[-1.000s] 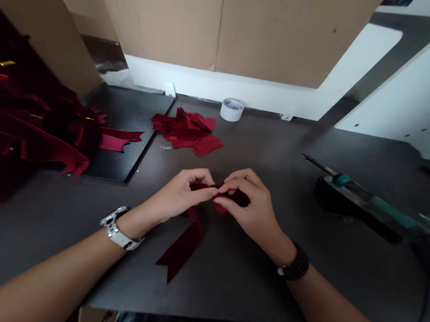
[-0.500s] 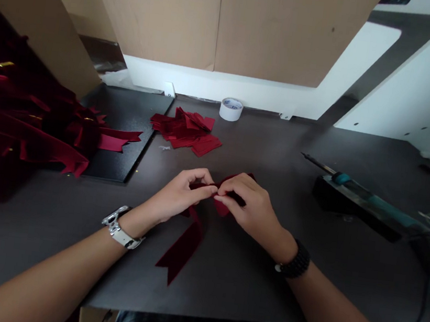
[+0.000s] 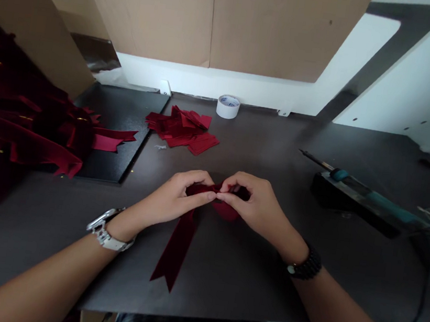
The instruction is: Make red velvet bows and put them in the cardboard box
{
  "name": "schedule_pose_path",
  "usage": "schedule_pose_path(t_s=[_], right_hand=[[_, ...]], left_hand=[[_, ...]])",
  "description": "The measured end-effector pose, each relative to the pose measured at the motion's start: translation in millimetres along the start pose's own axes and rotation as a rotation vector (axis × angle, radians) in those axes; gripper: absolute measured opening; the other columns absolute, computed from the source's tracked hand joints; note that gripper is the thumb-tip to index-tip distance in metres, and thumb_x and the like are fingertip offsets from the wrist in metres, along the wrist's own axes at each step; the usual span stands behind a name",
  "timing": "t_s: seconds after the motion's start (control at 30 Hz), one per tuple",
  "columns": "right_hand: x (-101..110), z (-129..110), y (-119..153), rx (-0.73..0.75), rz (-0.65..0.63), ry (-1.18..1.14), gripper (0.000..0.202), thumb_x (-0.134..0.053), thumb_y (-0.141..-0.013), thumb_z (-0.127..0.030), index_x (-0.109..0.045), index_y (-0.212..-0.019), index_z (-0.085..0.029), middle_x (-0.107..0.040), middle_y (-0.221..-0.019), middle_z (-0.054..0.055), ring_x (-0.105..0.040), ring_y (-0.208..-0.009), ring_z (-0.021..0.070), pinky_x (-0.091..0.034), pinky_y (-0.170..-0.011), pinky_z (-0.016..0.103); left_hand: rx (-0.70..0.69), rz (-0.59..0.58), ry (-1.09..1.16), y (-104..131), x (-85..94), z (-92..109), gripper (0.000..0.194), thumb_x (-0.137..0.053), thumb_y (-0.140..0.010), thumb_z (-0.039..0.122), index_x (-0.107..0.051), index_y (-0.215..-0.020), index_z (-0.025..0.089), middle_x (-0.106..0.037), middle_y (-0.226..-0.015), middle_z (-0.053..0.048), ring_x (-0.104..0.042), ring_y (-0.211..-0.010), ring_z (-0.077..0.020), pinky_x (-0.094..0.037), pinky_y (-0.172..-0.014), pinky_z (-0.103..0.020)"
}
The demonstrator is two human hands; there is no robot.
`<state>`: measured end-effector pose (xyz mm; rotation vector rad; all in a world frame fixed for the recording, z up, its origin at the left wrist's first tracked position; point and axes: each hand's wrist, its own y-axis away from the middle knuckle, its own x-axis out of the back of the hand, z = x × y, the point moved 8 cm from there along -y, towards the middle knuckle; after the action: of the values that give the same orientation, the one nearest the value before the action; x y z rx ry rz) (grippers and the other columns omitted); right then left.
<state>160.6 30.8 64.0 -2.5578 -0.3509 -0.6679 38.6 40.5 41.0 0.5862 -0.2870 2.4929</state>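
Note:
Near the middle of the dark table, a dark red velvet ribbon (image 3: 176, 253) is pinched between both hands. My left hand (image 3: 184, 193) grips it with thumb and fingers on the left side. On the right, my right hand (image 3: 249, 197) pinches the same ribbon, its thumb tip touching my left thumb tip. One notched tail hangs toward the table's front edge, and a looped part shows below my right fingers. The gathered middle is mostly hidden by the fingertips.
Red fabric pieces (image 3: 183, 129) lie beyond my hands, beside a white tape roll (image 3: 228, 107). A heap of red velvet bows (image 3: 17, 124) partly covers a black board (image 3: 115, 161) at left. At right, a teal-handled soldering iron (image 3: 376, 199) rests on a black stand, its cord trailing down.
Both wrists have spread slightly outward. The ribbon's tail hangs straighter, and more of the loop shows under my right hand. The camera view has shifted slightly.

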Motion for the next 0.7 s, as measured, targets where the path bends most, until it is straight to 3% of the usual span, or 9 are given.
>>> schedule_pose_path(t_s=[0.2,0.3,0.4,0.5,0.63,0.7], right_hand=[[-6,6,0,-0.054,-0.037,-0.104,0.006,-0.07,-0.078,-0.018,-0.065,-0.076,-0.018,-0.063,-0.071,-0.001,-0.056,-0.065,0.0121,-0.045,-0.062,0.024],[-2,14,-3,-0.087,-0.031,-0.273,0.016,-0.059,-0.085,-0.025,-0.069,-0.095,-0.017,-0.067,-0.093,0.005,-0.059,-0.071,0.0127,-0.047,-0.064,0.026],[13,26,-6,-0.094,0.061,-0.406,0.031,-0.042,-0.09,-0.023,-0.069,-0.104,-0.019,-0.066,-0.111,0.007,-0.059,-0.077,0.0136,-0.047,-0.064,0.027],[29,43,-7,-0.145,0.186,-0.339,0.031,-0.042,-0.09,-0.022,-0.071,-0.098,-0.02,-0.066,-0.113,0.007,-0.06,-0.084,0.0154,-0.047,-0.069,0.028],[46,61,-6,-0.199,0.331,-0.135,0.019,-0.063,-0.083,-0.035,-0.072,-0.079,-0.02,-0.068,-0.104,0.008,-0.061,-0.092,0.0193,-0.048,-0.078,0.033],[54,71,-2,-0.241,0.429,-0.113,0.03,-0.069,-0.077,-0.045,-0.066,-0.065,-0.018,-0.069,-0.092,0.008,-0.062,-0.088,0.0211,-0.048,-0.077,0.035]], left_hand=[[0.039,0.143,-0.042,-2,5.3,-9,0.017,-0.053,-0.08,0.029,-0.059,-0.071,0.016,-0.056,-0.067,0.001,-0.049,-0.066,-0.014,-0.037,-0.063,-0.025],[0.061,0.176,-0.031,-2,9.3,-10,0.017,-0.053,-0.078,0.029,-0.058,-0.068,0.016,-0.054,-0.062,0.002,-0.047,-0.062,-0.0129,-0.035,-0.059,-0.024],[0.064,0.175,-0.013,-2,12.0,-9,0.017,-0.053,-0.077,0.028,-0.058,-0.067,0.016,-0.055,-0.062,0.003,-0.047,-0.061,-0.0126,-0.035,-0.059,-0.024],[0.06,0.17,-0.017,-2,12.9,-8,0.016,-0.053,-0.078,0.027,-0.059,-0.068,0.016,-0.056,-0.063,0.002,-0.048,-0.063,-0.0131,-0.036,-0.061,-0.024],[0.038,0.145,-0.03,-2,9.6,-7,0.015,-0.053,-0.078,0.027,-0.059,-0.069,0.017,-0.058,-0.065,0.001,-0.05,-0.065,-0.0137,-0.037,-0.063,-0.024],[0.022,0.131,-0.051,-1,7.1,-5,0.015,-0.053,-0.079,0.027,-0.059,-0.069,0.017,-0.058,-0.066,0.001,-0.05,-0.066,-0.014,-0.037,-0.063,-0.025]])
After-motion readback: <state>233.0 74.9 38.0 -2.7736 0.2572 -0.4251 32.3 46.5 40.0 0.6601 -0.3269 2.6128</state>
